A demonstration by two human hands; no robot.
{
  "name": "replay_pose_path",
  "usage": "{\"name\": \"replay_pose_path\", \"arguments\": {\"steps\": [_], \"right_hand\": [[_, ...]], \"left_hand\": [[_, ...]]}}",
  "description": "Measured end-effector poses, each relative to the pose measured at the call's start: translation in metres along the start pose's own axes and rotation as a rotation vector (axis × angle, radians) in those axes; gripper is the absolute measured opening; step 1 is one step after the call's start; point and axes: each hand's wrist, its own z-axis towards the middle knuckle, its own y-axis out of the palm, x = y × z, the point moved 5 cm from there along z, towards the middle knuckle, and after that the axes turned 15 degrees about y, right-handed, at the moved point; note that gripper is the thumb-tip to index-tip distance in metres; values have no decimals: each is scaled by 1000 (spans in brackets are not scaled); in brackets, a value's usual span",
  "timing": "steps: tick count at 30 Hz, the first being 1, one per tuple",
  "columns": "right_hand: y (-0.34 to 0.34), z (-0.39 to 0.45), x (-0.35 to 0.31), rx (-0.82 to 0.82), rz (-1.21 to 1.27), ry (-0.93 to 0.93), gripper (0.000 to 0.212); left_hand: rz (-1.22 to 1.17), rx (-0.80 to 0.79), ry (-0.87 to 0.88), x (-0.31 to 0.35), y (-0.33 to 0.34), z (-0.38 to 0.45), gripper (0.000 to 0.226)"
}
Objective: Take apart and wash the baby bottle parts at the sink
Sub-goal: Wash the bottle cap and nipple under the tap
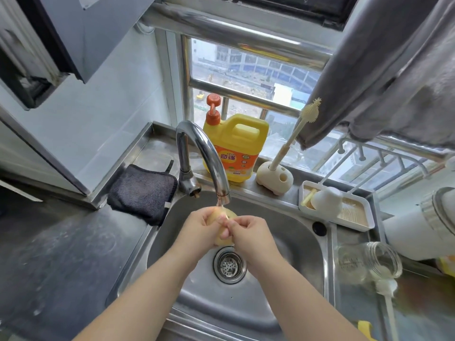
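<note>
Over the steel sink (283, 232), right under the tap's spout (222, 196), both my hands hold a pale yellow bottle part (230, 214). My left hand (199, 227) grips it from the left, and my right hand (248, 232) pinches it from the right; most of the part is hidden by my fingers. A thin stream of water falls from the spout onto it. The clear glass bottle body (366, 262) lies on its side on the counter to the right. A white cap (327, 199) sits in the white tray (364, 225).
A yellow dish-soap jug (236, 146) with an orange pump stands behind the tap. A cream brush (293, 139) stands in its holder (273, 178). A dark cloth (142, 190) lies left of the sink. Another brush (386, 289) lies near the bottle. A grey towel (384, 70) hangs above right.
</note>
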Motion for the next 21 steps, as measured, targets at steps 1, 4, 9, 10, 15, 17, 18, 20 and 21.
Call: {"name": "replay_pose_path", "arguments": {"steps": [1, 4, 9, 10, 15, 17, 18, 20, 21], "right_hand": [[0, 0, -1, 4, -2, -6, 28], [-2, -5, -1, -25, -2, -12, 23], [-9, -3, 1, -5, 22, 14, 20], [-8, -3, 2, -16, 18, 14, 20], [-10, -1, 0, 5, 19, 9, 28], [-11, 1, -4, 19, 18, 4, 31], [-10, 0, -5, 6, 9, 1, 30], [-5, -1, -3, -25, -25, 2, 28], [-4, -2, -1, -31, -36, 4, 28]], "left_hand": [[3, 11, 4, 1, 0, 1, 22], [-10, 91, 13, 2, -10, 10, 24], [-9, 8, 6, 6, 2, 8, 22], [-9, 9, 5, 5, 0, 10, 22], [-13, -23, -9, 2, 4, 7, 18], [22, -33, -8, 1, 8, 4, 16], [17, -6, -1, 1, 5, 5, 17], [-21, 45, 3, 0, -3, 10, 17], [-31, 44, 2, 0, -5, 11, 17]]}}
